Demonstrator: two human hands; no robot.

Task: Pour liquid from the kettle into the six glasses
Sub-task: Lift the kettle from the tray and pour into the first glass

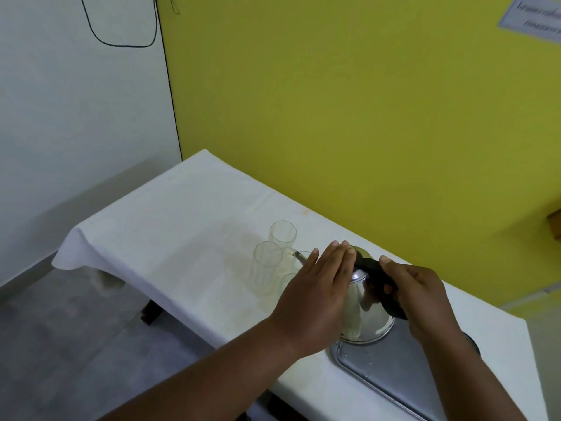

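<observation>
Head view: low centre of the frame, the right hand [423,294] grips the black handle [384,284] of the tilted kettle [368,311]; the left hand [315,294] lies open and flat on its lid. The spout [299,256] points up-left at the glasses [267,262]. Only some glasses show; their fill is unreadable.

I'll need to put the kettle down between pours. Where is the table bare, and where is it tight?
Bare cloth lies left of the glasses, out to the table's far left edge, and between the glasses and the near edge. It is crowded by the yellow wall: kettle, left hand, right hand and tray.
</observation>
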